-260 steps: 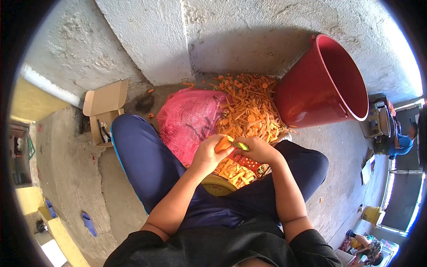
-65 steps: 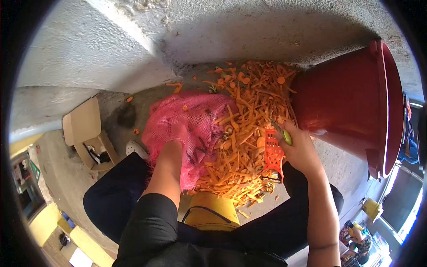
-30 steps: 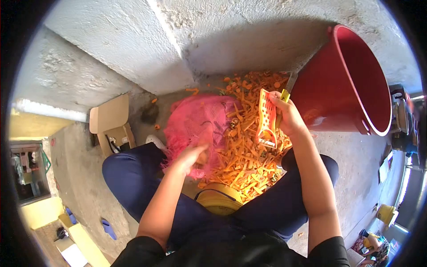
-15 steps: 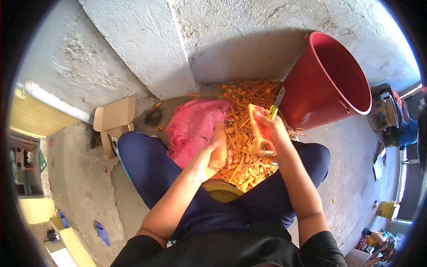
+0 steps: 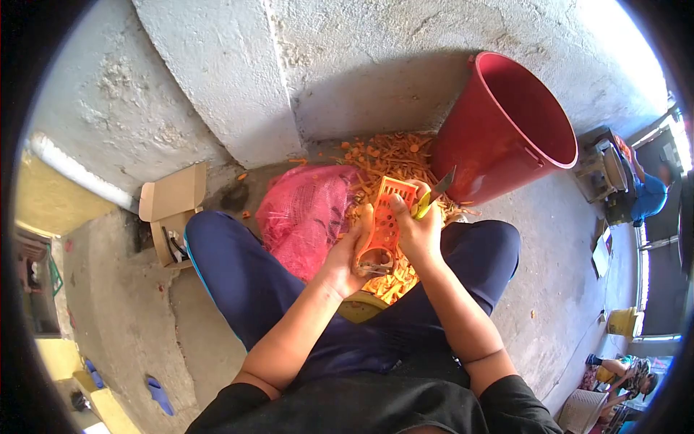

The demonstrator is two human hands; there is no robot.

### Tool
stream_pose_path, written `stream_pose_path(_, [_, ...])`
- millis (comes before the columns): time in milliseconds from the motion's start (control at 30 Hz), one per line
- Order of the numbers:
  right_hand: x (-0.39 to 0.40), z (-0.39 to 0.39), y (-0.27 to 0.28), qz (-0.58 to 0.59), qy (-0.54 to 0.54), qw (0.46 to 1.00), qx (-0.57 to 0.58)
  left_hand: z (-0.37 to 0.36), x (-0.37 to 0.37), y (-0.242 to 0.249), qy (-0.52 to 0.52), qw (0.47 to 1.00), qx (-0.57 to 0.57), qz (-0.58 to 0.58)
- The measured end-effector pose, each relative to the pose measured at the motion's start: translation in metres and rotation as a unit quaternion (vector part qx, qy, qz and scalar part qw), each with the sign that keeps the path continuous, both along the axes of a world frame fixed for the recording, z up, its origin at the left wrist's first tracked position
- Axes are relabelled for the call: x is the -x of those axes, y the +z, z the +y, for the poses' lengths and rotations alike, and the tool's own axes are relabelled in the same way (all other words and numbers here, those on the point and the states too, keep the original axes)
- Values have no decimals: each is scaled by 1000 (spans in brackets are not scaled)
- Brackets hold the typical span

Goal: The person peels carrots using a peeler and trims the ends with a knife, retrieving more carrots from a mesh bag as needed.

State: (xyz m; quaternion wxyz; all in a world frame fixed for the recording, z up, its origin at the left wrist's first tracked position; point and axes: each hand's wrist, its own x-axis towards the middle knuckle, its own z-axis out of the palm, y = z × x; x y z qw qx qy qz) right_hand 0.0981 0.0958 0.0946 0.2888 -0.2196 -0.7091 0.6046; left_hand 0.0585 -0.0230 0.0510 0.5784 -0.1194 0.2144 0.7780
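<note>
While both hands meet above the lap, one orange plastic grater (image 5: 383, 224) stands between them — a flat, slotted panel with a looped handle at its lower end, held roughly upright. The left hand (image 5: 347, 253) curls around the grater's left edge and lower end, fingers closed against the plastic; whether it also holds a carrot behind its palm cannot be told. The right hand (image 5: 419, 231) is wrapped shut on the grater's right edge and, in the same grip, on one knife (image 5: 434, 199) with a yellow-green handle and a thin grey blade that points up and to the right, towards the bucket.

One red plastic bucket (image 5: 499, 123), smooth and round, leans tilted against the rough concrete wall (image 5: 217, 79), its mouth turned to the right. One pink mesh sack (image 5: 303, 213), soft and bulging, lies on the floor just beside the person's left knee. Between sack and bucket spreads a single heap of carrot peelings (image 5: 383, 155) (thin orange strips and a few round slices, too many to count), which runs down behind the hands. A yellow rounded container (image 5: 358, 309) shows partly between the legs, which are clad in dark blue trousers. One open cardboard box (image 5: 170, 210) sits left of the knee — its flap raised. At the far right edge, another person in a blue top (image 5: 643, 199) is seen, well apart.
</note>
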Motion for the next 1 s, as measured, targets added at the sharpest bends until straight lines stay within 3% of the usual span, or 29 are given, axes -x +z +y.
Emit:
stream_pose_path(133, [0, -5, 0, -1, -15, 999, -40, 5, -5, 9, 21, 998, 48, -26])
stream_pose_path(233, [-1, 0, -3, -32, -33, 997, -65, 1, -11, 9, -21, 995, 50, 82])
stream_pose_path(300, [5, 21, -6, -46, -54, 997, -33, -4, -11, -19, -71, 992, -62, 88])
stream_pose_path(333, [12, 41, -22, -39, -88, 991, -93, -6, -12, -28, -96, 984, -118, 90])
stream_pose_path(433, [28, 90, -45, -23, -206, 957, -205, -3, -17, -10, -96, 993, -6, 71])
stream_pose_path(500, [29, 110, -37, -51, -211, 975, -43, -2, -16, -9, -96, 993, 4, 66])
stream_pose_path(700, [2, 42, -14, -9, -27, 998, -60, 6, 1, -21, -55, 998, 41, 1])
stream_pose_path(767, [-6, 14, 7, -32, 29, 999, 19, 10, 2, -21, -39, 998, 40, 16])
stream_pose_path(833, [-5, 9, -4, -25, 30, 998, -55, 10, 3, -23, -31, 998, 39, 25])
stream_pose_path(1000, [-3, 3, -5, -46, 38, 995, -83, 7, 3, -25, -49, 996, 51, 45])
